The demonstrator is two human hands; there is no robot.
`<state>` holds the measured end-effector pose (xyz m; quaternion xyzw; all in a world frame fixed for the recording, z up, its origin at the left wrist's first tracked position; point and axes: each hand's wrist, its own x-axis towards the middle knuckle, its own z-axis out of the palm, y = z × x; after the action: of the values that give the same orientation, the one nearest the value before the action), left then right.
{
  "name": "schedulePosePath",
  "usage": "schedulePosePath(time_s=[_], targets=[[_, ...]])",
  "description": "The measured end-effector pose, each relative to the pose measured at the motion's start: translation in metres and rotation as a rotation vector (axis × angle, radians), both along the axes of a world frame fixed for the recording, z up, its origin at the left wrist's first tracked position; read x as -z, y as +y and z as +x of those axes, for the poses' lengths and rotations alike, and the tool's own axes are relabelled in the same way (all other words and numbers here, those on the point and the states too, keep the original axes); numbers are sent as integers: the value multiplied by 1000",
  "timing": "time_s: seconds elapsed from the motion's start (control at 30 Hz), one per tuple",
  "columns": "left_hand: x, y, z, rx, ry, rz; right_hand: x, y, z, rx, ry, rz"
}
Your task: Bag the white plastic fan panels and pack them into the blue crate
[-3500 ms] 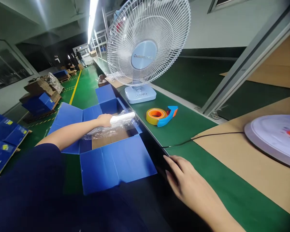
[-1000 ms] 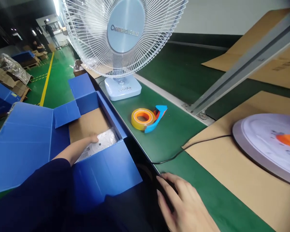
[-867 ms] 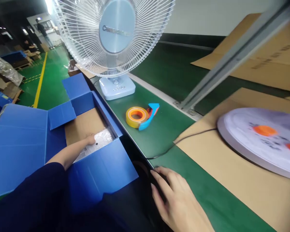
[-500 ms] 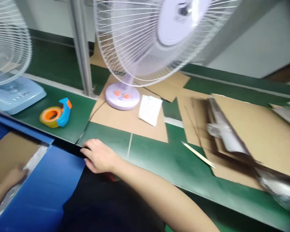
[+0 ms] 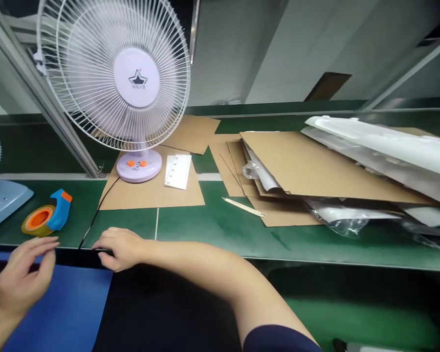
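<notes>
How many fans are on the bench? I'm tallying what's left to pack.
2. A purple fan stands upright on cardboard at the back left; a blue fan is cut off at the left edge. More may be out of frame.

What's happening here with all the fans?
A person sits at a long green table. Their right hand rests on its front edge, touching a thin black cable from the white-and-lilac desk fan. Their left hand hangs open and empty above a blue plastic box flap, near an orange-and-blue tape dispenser.
</notes>
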<state>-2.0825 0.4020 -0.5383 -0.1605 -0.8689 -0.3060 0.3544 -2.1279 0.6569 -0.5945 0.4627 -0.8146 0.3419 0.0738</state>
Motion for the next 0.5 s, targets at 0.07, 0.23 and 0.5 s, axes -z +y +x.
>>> schedulePosePath(time_s=[0.07, 0.23, 0.5], targets=[[-11, 36, -4, 197, 70, -56, -5, 23, -5, 39, -4, 31], [-30, 120, -10, 565, 72, -161, -11, 86, -19, 270, -24, 128], [-76, 258, 10, 934, -180, -57, -35, 130, -32, 319, -348, 139]])
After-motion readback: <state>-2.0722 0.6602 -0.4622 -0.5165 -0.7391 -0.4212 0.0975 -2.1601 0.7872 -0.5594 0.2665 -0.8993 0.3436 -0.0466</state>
